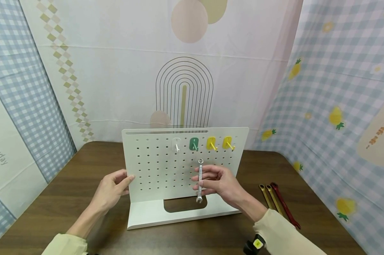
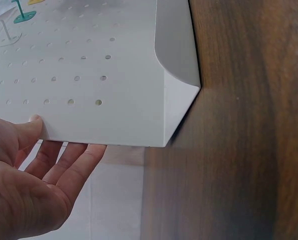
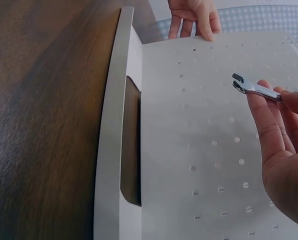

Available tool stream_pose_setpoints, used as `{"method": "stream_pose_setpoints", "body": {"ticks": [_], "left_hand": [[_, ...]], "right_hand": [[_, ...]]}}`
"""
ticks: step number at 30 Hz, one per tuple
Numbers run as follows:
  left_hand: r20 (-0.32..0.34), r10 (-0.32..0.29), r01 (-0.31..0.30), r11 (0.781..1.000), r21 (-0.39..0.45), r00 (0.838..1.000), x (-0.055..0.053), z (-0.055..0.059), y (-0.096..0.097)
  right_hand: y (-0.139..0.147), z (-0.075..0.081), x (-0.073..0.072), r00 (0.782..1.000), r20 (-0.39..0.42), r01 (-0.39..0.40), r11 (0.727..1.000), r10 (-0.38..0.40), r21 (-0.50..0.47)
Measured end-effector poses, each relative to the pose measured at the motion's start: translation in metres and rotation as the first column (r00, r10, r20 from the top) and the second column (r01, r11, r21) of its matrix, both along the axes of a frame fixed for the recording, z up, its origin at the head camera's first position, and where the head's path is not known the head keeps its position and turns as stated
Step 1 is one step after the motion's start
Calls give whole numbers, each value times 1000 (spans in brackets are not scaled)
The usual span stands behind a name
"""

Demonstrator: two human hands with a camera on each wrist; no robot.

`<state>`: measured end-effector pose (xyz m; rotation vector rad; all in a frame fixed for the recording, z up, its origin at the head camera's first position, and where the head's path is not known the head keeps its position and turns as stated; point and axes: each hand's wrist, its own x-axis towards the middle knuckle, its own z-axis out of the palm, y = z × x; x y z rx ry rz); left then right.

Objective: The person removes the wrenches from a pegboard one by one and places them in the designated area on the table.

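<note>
A white pegboard point(image 1: 153, 166) stands upright on the table, its base toward me. My left hand point(image 1: 110, 187) pinches its left edge, thumb on the front and fingers behind, as the left wrist view shows. In front of the board my right hand point(image 1: 222, 184) holds a silver combination wrench point(image 1: 200, 180) between thumb and fingers, ring end up and open end down. The wrench's open jaw end shows clearly in the right wrist view. Along the board's upper part hang a white hook point(image 1: 176, 145), a green hook point(image 1: 194, 144) and two yellow hooks point(image 1: 212, 143), all bare.
Right of the board, two gold wrenches point(image 1: 274, 198) and a red wrench point(image 1: 285, 203) lie side by side on the brown wooden table point(image 1: 93, 166). The pegboard's base has a rounded cutout point(image 1: 185, 204). Printed cloths point(image 1: 115, 71) hang behind and at both sides.
</note>
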<state>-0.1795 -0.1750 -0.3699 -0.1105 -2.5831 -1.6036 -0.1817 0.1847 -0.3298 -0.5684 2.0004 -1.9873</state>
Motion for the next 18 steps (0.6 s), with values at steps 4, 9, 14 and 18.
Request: {"method": "stream_pose_setpoints", "body": {"ticks": [4, 9, 14, 18], "left_hand": [[-8, -4, 4, 1000, 1, 1000, -1, 0, 0], [-5, -6, 6, 1000, 6, 1000, 0, -1, 0], [-3, -8, 8, 1000, 6, 1000, 0, -1, 0], [-2, -9, 9, 1000, 7, 1000, 0, -1, 0]], "right_hand": [[7, -4, 0, 1000, 0, 13, 1000, -13, -2], [14, -7, 1, 1000, 2, 21, 1000, -21, -4], [17, -7, 2, 999, 23, 41, 999, -41, 10], [20, -7, 3, 998, 29, 56, 998, -57, 25]]}}
